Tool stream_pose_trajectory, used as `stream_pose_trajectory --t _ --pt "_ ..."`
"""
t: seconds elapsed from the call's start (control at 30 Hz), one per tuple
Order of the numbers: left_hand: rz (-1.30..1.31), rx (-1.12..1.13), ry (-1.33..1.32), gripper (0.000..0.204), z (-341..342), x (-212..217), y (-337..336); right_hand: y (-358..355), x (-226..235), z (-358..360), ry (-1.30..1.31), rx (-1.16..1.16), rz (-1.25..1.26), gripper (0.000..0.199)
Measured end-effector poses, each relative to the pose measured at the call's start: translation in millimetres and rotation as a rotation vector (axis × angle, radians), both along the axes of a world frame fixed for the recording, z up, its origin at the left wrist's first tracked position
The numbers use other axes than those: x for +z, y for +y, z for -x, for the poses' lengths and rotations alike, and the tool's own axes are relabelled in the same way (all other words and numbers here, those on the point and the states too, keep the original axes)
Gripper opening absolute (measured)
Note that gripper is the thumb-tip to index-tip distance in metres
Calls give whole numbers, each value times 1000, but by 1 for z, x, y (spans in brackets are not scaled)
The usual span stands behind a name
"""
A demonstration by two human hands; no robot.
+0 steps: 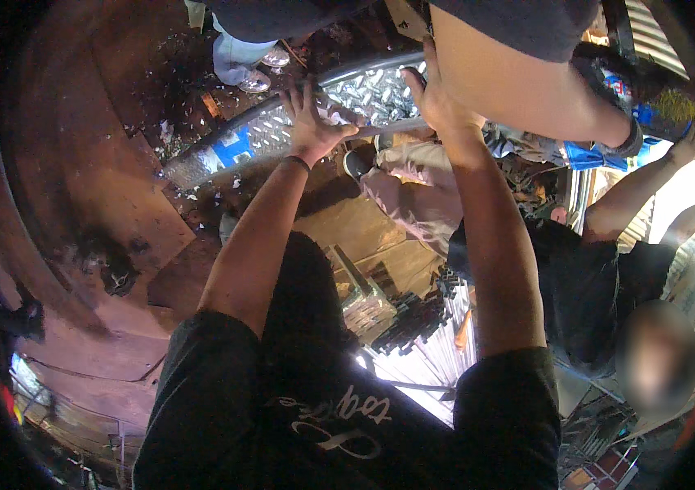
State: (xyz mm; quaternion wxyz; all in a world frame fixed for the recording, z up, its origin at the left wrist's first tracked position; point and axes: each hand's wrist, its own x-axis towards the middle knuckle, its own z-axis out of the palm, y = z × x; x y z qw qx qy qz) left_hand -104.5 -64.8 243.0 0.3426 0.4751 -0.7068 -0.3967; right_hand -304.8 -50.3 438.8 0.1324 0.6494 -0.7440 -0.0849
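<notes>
Both my arms reach forward. My left hand (313, 129) is open, its fingers spread and its thumb pointing right at the near end of a grey bar (395, 127). My right hand (448, 108) is also open, with the thumb apart and the fingers pointing away from me. The bar runs between the two hands and meets the base of the right one; whether it continues behind them I cannot tell. Just beyond lies a long, dark-rimmed tray-like thing (266, 135), its surface scattered with small silvery pieces and a blue patch.
Another person's bare limb (519, 82) crosses close to my right hand. A co-worker in a dark shirt (584, 286) is on the right, arms raised. Jeans and shoes (249, 61) show far left. Metal tubes (425, 347) are stacked below, beside brown boards (380, 237).
</notes>
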Motion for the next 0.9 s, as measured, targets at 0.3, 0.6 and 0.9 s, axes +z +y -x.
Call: stream_pose_trajectory --t 0.3,0.6,0.9 --pt "-241 70 -46 145 10 -2 10 0 -7 1 55 48 53 64" --pt "-103 -25 103 135 -3 -9 3 -3 5 -5 167 20 17 53" --pt "-27 40 98 140 8 2 9 2 -18 10 -770 94 90 57"
